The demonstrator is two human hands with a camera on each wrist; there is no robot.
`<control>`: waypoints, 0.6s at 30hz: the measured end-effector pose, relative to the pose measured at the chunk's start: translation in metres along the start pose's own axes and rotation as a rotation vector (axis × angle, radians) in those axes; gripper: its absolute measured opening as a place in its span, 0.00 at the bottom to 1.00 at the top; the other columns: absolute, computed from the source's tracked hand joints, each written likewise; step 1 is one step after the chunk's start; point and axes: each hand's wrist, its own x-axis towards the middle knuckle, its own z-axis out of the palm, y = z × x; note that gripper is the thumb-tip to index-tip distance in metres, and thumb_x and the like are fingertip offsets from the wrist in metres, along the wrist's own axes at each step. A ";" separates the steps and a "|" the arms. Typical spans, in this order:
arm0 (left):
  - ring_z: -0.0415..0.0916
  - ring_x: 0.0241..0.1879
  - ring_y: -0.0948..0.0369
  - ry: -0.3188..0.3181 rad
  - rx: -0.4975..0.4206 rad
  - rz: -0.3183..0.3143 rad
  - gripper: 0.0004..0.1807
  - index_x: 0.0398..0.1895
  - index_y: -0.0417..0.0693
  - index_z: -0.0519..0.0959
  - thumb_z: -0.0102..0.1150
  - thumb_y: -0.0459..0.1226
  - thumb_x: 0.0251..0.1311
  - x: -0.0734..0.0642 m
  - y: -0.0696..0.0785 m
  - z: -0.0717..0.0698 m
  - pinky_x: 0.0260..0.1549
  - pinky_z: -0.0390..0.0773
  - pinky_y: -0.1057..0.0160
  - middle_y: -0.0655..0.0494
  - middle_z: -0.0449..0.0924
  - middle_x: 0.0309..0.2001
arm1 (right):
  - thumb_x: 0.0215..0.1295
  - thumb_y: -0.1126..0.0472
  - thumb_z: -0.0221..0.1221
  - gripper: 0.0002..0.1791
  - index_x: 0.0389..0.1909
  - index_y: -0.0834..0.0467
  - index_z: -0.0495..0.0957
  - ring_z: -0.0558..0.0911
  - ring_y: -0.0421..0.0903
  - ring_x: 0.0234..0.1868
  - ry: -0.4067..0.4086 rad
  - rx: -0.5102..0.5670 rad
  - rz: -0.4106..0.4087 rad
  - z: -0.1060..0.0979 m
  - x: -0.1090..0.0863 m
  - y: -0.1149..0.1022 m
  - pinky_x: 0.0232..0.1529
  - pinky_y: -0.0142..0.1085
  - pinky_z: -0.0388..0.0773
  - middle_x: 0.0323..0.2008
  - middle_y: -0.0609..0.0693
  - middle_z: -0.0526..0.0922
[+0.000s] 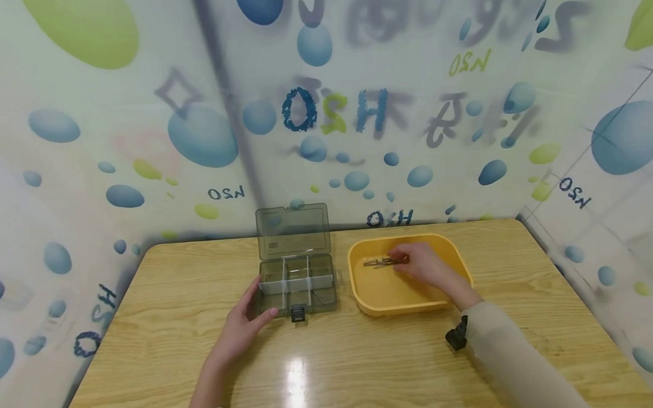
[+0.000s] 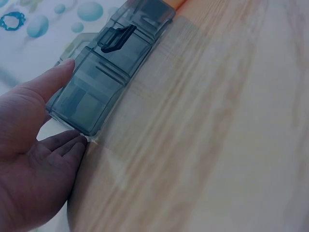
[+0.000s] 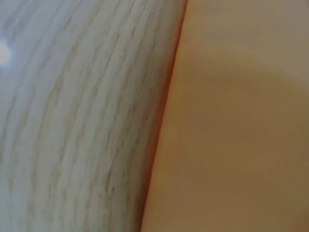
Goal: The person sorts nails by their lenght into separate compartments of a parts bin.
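Note:
A smoky grey compartment box [image 1: 297, 283] lies with its clear lid [image 1: 293, 232] raised at the back. My left hand [image 1: 241, 321] holds its front left corner, thumb on the front edge and fingers along the left side. In the left wrist view, the thumb rests on the rim and the other fingers sit low at the box corner. Over the yellow tray [image 1: 378, 298], my right hand [image 1: 423, 263] pinches at several thin dark metal pieces [image 1: 379, 263], whose ends stick out to the left. Its fingertips are partly hidden, and the right wrist view shows no fingers.
White dividers [image 1: 297, 283] split the box, and a thin piece [image 1: 318, 297] lies in its front right compartment. A black latch [image 1: 298, 313] hangs at the box front. Box and tray stand side by side on the wooden table [image 1: 364, 365], near a printed backdrop [image 1: 439, 182].

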 end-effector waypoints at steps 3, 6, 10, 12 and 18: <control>0.45 0.79 0.45 -0.002 -0.002 0.001 0.46 0.83 0.47 0.52 0.66 0.43 0.68 0.000 0.000 -0.001 0.73 0.49 0.60 0.41 0.49 0.80 | 0.64 0.70 0.68 0.13 0.50 0.64 0.86 0.85 0.52 0.46 -0.018 -0.018 -0.007 0.002 0.004 0.000 0.51 0.48 0.84 0.44 0.54 0.88; 0.45 0.79 0.45 -0.004 -0.006 0.004 0.46 0.83 0.47 0.52 0.66 0.42 0.69 0.000 -0.001 0.000 0.73 0.49 0.57 0.41 0.49 0.80 | 0.64 0.70 0.68 0.13 0.49 0.63 0.86 0.85 0.51 0.46 -0.032 -0.034 -0.023 0.004 0.007 0.002 0.50 0.48 0.84 0.44 0.54 0.88; 0.45 0.79 0.44 -0.004 -0.004 0.006 0.45 0.83 0.47 0.52 0.66 0.42 0.69 0.000 -0.001 0.000 0.73 0.49 0.55 0.41 0.49 0.80 | 0.64 0.71 0.67 0.12 0.49 0.64 0.85 0.84 0.50 0.45 -0.049 -0.033 -0.039 0.006 0.010 0.003 0.50 0.47 0.84 0.43 0.54 0.87; 0.45 0.79 0.44 -0.004 0.003 0.006 0.45 0.83 0.47 0.53 0.66 0.42 0.69 0.000 -0.001 0.000 0.74 0.49 0.54 0.40 0.49 0.80 | 0.64 0.71 0.67 0.12 0.48 0.64 0.85 0.84 0.50 0.44 -0.050 -0.024 -0.040 0.006 0.011 0.003 0.50 0.47 0.84 0.43 0.54 0.87; 0.44 0.79 0.43 -0.014 0.006 0.000 0.45 0.83 0.46 0.52 0.65 0.42 0.70 0.001 0.000 -0.001 0.74 0.48 0.50 0.39 0.48 0.81 | 0.62 0.71 0.69 0.11 0.45 0.62 0.86 0.83 0.46 0.41 -0.037 -0.032 -0.048 0.011 0.013 0.006 0.46 0.44 0.84 0.39 0.51 0.87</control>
